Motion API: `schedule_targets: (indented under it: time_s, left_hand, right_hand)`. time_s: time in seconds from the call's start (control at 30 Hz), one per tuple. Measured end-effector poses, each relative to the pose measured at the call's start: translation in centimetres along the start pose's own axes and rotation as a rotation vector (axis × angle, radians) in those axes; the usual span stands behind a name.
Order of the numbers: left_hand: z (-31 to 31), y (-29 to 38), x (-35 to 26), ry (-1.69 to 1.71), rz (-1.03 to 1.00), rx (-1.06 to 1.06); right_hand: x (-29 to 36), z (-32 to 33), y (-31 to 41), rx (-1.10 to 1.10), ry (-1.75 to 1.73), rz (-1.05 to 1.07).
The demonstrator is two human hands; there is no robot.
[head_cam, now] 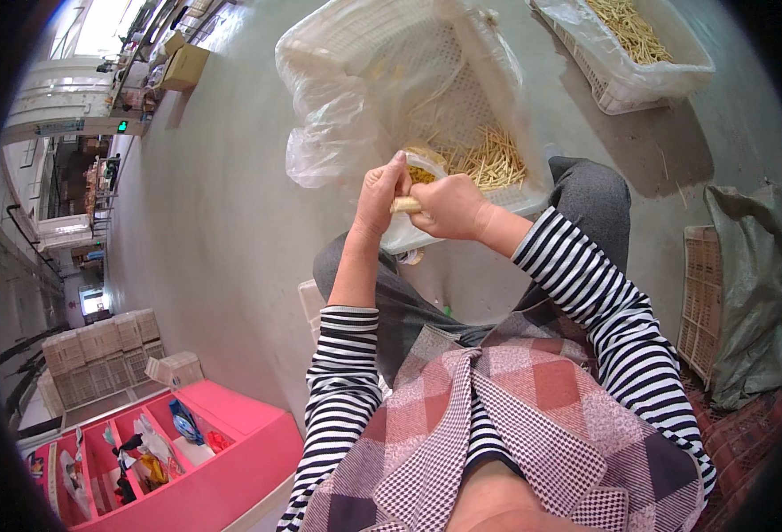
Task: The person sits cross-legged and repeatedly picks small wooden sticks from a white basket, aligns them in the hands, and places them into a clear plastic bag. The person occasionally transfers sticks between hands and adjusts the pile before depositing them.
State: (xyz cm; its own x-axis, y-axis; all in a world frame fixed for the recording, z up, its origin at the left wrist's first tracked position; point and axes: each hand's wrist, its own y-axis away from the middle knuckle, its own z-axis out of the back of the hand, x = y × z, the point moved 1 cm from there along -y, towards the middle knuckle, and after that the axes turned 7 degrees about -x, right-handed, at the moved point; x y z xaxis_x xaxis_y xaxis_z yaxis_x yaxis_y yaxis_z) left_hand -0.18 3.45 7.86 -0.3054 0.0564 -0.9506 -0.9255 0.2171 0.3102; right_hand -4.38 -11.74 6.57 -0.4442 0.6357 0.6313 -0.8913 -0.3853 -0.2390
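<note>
A short bundle of pale sticks is in my right hand, one end sticking out towards my left hand. The left thumb and fingers are bent close together beside the bundle; whether they pinch something small is hidden. Just beyond both hands is a small light-rimmed container with yellow contents, partly covered by my fingers. Behind it, loose pale sticks lie in the near end of a white plastic crate lined with a clear plastic bag.
At the upper right stands another lined crate holding sticks. A green woven sack leans by a crate on the right. At lower left are a pink compartmented box and stacked crates. A cardboard box lies farther off.
</note>
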Motion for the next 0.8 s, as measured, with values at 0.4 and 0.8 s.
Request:
schedule_targets:
  time_s: [0.4, 0.8]
  left_hand:
    - [-3.4, 4.0, 0.2, -0.775, -0.736, -0.113]
    - [0.1, 3.5, 2.3, -0.12, -0.443, -0.126]
  right_hand:
    - [-1.8, -0.1, -0.8, 0.433, -1.881, -0.624]
    - [-0.9, -2.0, 0.0, 0.278, -1.598, -0.707]
